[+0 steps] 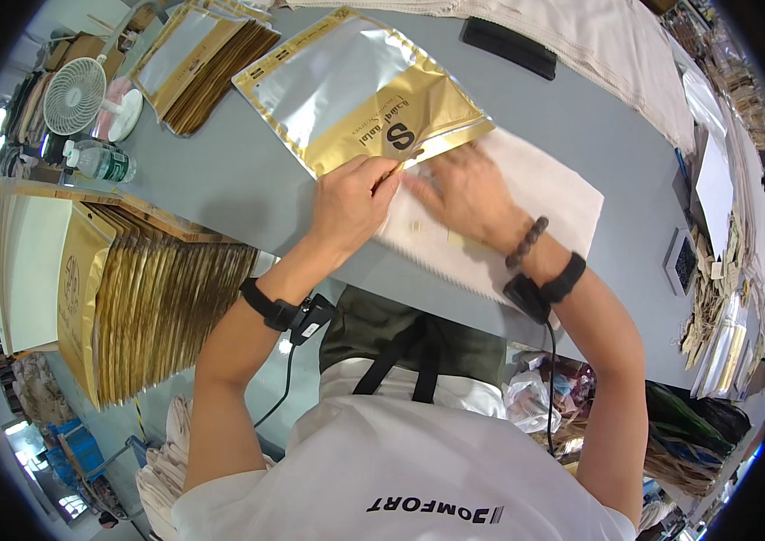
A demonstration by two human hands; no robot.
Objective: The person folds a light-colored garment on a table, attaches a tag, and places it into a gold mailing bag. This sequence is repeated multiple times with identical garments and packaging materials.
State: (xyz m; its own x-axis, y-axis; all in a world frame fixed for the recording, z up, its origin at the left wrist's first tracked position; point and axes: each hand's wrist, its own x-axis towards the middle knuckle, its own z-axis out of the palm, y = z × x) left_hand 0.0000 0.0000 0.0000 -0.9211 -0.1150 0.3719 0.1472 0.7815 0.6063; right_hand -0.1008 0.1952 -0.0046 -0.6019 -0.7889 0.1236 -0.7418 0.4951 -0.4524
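- The folded cream cloth (558, 203) lies flat along the near edge of the grey table (644, 225), its stitched side nearly parallel to that edge; its longer direction appears to run from left to right.
- The right hand (472, 194) is over the cloth's left part, palm down, blurred. Its thumb stands apart from the fingers, whose tips reach the bag's near right corner; whether they grip anything, I cannot tell.
- The left hand (355, 207) is just left of the cloth, thumb and forefinger pinching the near edge of the gold bag (360, 99), the other fingers curled in.
- The bag lies ahead of both hands, mostly to the left, slanting from the table's far left toward the cloth. Its near right corner overlaps the cloth's far side; the left hand has the surer contact. Which way its long axis runs is hard to judge.
- Beyond, a stack of gold bags (211, 72) sits by the table's far left corner, and a black bar (508, 48) lies near the far edge.
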